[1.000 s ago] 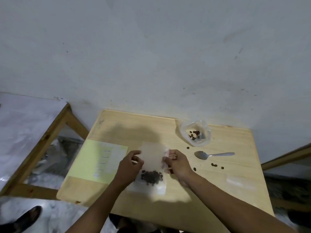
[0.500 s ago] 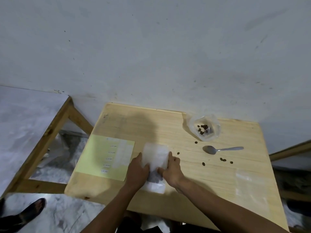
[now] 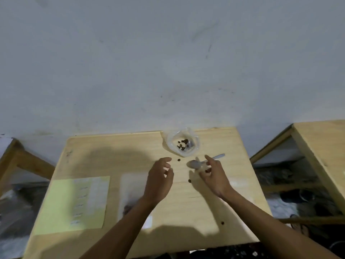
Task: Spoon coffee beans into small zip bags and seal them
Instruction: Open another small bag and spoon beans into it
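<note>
Worktop (image 3: 104, 146) of pale wood fills the lower half of your view, set against a grey wall. On its left side lies a pale yellow-green sheet of paper (image 3: 61, 204), and just right of that a small clear zip bag (image 3: 130, 186) lies flat with a dark patch of coffee beans at its near end, partly hidden under your left forearm. Whether its strip is pressed shut is too blurred to tell.

Your left hand (image 3: 158, 182) hovers above the wood beyond the bag, fingers loosely curled and holding nothing. Your right hand (image 3: 214, 176) is near the metal spoon (image 3: 197, 163), fingers spread and bent; they seem to sit over the handle, but I cannot tell whether they grip it yet.

At the far edge sits a crumpled clear plastic supply bag (image 3: 183, 143) with only a few dark beans left inside. Loose coffee beans (image 3: 178, 160) lie scattered on the wood, one between your hands, one nearer you and another towards the front edge.

Judging from this, you are going for the spoon to scoop again. The risks: the supply bag is limp and nearly spent, so the spoon may drag it or flick beans out; your left forearm could sweep the filled bag towards the edge; and stray beans may roll off if brushed.
</note>
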The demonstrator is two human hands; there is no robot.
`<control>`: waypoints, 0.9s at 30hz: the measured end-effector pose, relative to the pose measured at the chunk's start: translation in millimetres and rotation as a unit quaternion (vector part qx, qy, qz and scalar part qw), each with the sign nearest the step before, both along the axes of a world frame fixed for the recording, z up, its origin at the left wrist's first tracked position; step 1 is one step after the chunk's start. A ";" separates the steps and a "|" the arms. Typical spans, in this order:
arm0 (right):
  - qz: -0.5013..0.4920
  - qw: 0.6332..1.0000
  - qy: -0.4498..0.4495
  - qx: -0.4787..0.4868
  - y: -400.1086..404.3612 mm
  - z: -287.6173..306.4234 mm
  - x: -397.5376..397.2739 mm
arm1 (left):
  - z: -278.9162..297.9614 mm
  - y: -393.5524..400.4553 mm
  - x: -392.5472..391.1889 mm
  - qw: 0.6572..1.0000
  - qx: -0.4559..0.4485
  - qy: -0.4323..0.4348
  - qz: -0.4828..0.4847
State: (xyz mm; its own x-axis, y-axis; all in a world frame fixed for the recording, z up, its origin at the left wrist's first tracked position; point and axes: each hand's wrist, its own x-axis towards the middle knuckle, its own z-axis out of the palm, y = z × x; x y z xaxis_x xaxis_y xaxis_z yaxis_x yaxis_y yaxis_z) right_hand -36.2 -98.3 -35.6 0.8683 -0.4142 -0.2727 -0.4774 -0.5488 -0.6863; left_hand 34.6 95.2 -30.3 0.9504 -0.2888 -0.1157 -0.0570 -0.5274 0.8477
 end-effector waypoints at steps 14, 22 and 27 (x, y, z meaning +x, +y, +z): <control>-0.160 0.970 0.181 -0.004 -96.1 -41.9 -91.3 | -27.9 -155.6 -68.3 0.925 0.032 0.342 -0.162; -0.260 0.952 -0.002 0.162 -104.9 -26.2 -85.0 | -22.7 -157.4 -64.0 0.916 -0.053 0.393 -0.066; -0.127 0.966 -0.123 0.187 -110.3 50.2 -46.1 | 19.0 -162.8 -36.7 0.908 -0.203 0.367 -0.015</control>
State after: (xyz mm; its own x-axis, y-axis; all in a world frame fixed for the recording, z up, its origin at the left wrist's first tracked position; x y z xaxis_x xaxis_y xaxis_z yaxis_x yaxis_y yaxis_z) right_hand -82.3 -208.6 14.6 0.8096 -0.5344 -0.2430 -0.3616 -0.1278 -0.9235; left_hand -2.1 -67.6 -11.3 0.6507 -0.4740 -0.5932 0.5930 -0.1706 0.7869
